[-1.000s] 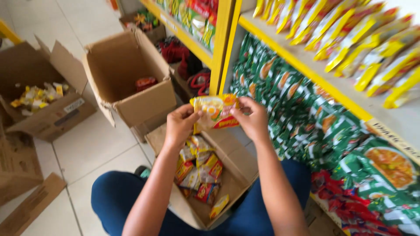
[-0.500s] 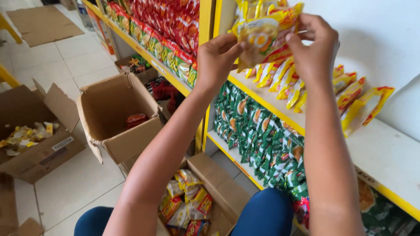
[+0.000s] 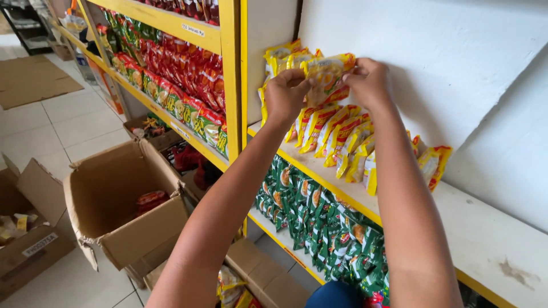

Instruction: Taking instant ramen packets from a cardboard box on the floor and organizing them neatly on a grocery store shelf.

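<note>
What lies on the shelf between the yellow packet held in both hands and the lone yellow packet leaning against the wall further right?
Head view: a leaning row of yellow packets fills it.

2 bare forearms, no sleeves in view

Left hand point(image 3: 283, 94) and right hand point(image 3: 370, 84) ungloved, without rings, watch or bracelets; at the bottom edge, a small patch of dark blue trousers point(image 3: 334, 295).

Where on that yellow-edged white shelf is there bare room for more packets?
Bare room: the white shelf right of the last yellow packet, out to the wall. Crowded: the yellow packet row under both hands, left hand and right hand, which hold a packet.
</note>
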